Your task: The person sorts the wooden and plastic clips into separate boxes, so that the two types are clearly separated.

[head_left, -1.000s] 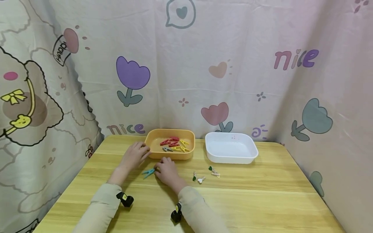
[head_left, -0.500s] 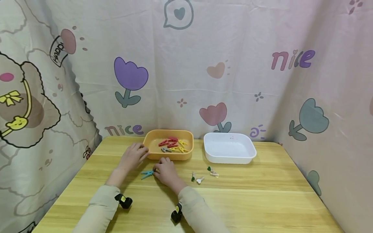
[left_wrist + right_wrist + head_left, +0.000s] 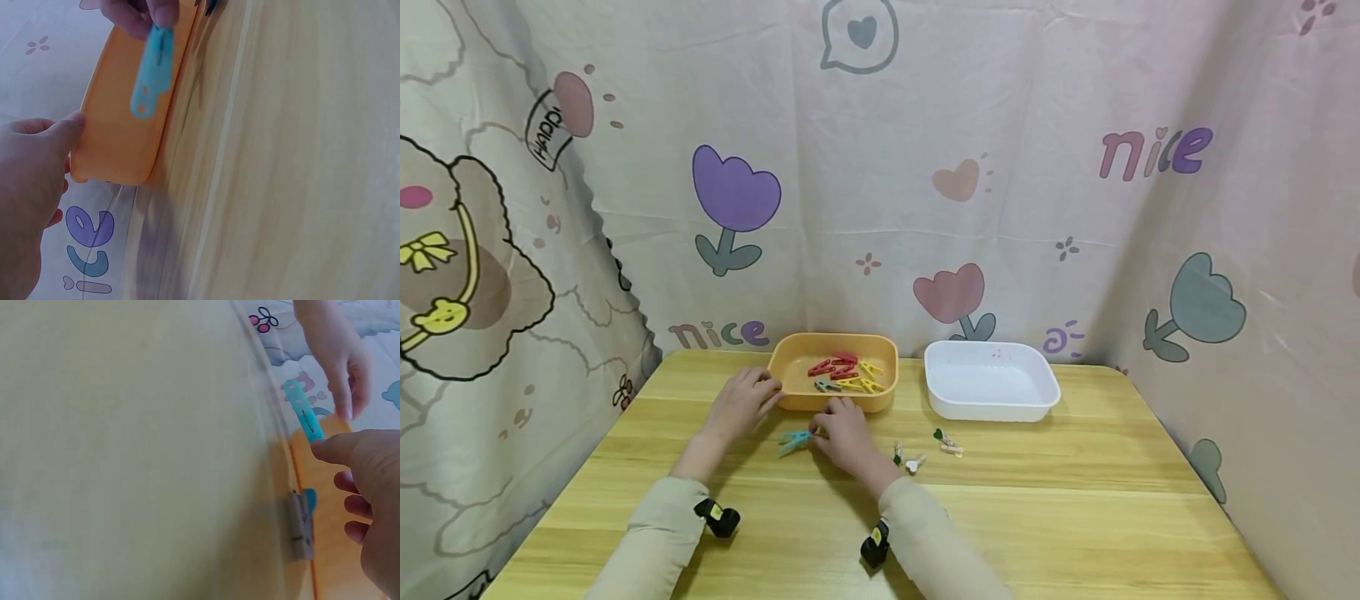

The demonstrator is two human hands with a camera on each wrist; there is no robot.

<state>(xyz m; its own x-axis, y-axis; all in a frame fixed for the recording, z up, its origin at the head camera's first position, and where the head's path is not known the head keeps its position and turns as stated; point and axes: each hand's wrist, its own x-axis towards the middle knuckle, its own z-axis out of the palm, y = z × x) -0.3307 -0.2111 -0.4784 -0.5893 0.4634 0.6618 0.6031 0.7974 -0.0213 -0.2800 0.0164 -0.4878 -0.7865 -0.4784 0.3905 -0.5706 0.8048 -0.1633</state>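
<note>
My left hand (image 3: 741,408) grips the front left corner of an orange plastic tray (image 3: 125,119), thumb on the rim and fingers behind it in the left wrist view. My right hand (image 3: 848,435) pinches a light blue clothespin (image 3: 795,442) by one end, thumb pressed on it, in front of the tray. The clothespin's free end points left in the head view. Inside the tray lie red clothespins (image 3: 831,368), yellow clothespins (image 3: 863,384) and a grey clothespin (image 3: 827,386). A small wooden clip (image 3: 301,528) shows beside the tray in the right wrist view.
A white tray (image 3: 992,408) stands right of the orange one. Small wooden clips with green or white hearts lie on the wooden table (image 3: 1037,533), among them a white-heart clip (image 3: 914,464) and a green-heart clip (image 3: 943,436). A printed curtain (image 3: 865,208) hangs behind.
My right hand has shifted a little to the right and away from me, carrying the blue clothespin with it. The left hand stays at the orange tray's corner.
</note>
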